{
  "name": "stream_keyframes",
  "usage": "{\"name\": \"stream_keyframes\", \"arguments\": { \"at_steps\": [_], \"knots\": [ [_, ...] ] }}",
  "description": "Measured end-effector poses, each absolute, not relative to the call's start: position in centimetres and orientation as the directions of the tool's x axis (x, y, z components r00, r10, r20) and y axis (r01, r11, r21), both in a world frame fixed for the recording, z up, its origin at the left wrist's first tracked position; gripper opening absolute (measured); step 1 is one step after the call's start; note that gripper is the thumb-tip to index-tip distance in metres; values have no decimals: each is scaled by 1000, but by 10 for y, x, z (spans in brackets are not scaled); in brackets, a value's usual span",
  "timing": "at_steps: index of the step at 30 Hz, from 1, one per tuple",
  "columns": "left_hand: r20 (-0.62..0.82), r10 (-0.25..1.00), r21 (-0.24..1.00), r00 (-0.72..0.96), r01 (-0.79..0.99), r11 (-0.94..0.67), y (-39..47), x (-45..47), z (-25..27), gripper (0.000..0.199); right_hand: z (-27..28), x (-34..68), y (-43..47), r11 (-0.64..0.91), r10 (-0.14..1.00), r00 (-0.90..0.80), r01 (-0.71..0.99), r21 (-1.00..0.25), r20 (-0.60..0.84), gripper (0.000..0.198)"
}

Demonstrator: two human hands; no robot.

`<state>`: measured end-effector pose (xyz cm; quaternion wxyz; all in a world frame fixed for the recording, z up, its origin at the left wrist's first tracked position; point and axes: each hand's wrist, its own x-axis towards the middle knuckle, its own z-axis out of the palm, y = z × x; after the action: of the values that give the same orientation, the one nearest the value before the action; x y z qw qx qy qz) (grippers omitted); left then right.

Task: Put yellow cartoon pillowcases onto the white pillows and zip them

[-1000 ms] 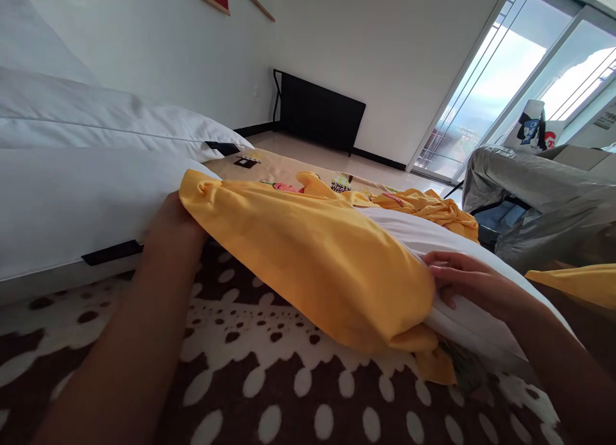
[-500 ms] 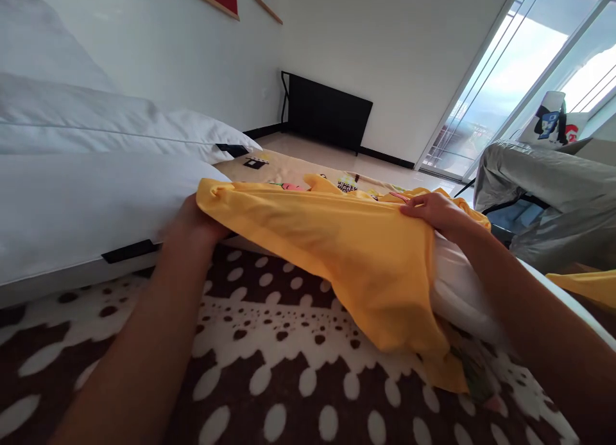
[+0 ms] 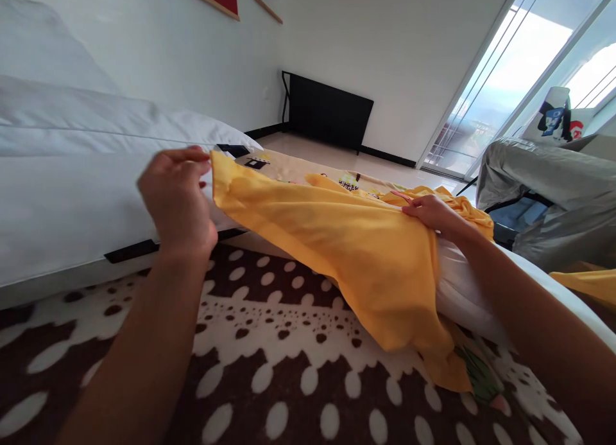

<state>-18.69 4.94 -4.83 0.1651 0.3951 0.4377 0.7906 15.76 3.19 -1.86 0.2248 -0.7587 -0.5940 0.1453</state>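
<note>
A length of yellow cloth (image 3: 332,239) stretches between my hands, its lower edge hanging slack over the patterned blanket. My left hand (image 3: 178,198) is raised at the left, fingers pinched at the upper corner of the cloth. Farther right, my right hand (image 3: 433,215) grips the cloth's upper edge between thumb and fingers. A soft white padded item (image 3: 462,275) lies under my right wrist and forearm, partly covered by the cloth. More bunched yellow fabric (image 3: 464,209) sits just behind my right hand.
A brown and white dotted blanket (image 3: 283,361) spreads below. White pillows (image 3: 72,207) rest along the left. Beige printed fabric (image 3: 283,165) lies beyond the cloth. A black panel (image 3: 330,114) leans by the wall; a plastic-covered grey item (image 3: 553,182) stands right, near a glass door (image 3: 500,66).
My left hand has come up from beneath the cloth's left end and now pinches its corner, lifting it higher. My right hand has barely moved.
</note>
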Motion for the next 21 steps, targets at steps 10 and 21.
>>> {"name": "stream_keyframes", "arguments": {
  "at_steps": [10, 21],
  "knots": [
    [732, 551, 297, 401, 540, -788, -2, -121, -59, 26, -22, 139, 12, -146, 987, 76, 793, -591, -141, 38],
    [528, 600, 171, 602, 616, -769, 20, -108, -87, 27, -43, 124, 9, 101, 965, -110, 994, 50, 239, 26]
  ]
}}
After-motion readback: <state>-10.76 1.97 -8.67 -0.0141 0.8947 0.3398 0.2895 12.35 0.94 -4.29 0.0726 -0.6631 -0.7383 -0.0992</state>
